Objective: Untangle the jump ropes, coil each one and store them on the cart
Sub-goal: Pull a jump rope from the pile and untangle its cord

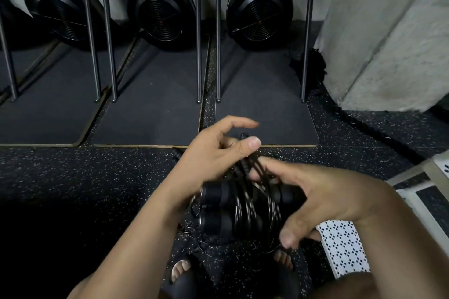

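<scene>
**Tangled black corded jump ropes [245, 209] with black cylindrical handles [213, 193], held above the speckled black rubber floor [73, 172].**
The left hand [213, 155] pinches cords under its thumb with the forefinger lifted, and the right hand [323, 199] clasps the loops opposite. Pulling one strand hard would probably tighten the knots, and dangling ends could snag.

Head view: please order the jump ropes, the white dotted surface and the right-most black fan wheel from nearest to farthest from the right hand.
1. jump ropes: held in the right hand, on its left side.
2. white dotted surface: just below the hand, at the lower right.
3. right-most black fan wheel: far back, by the wall.
</scene>
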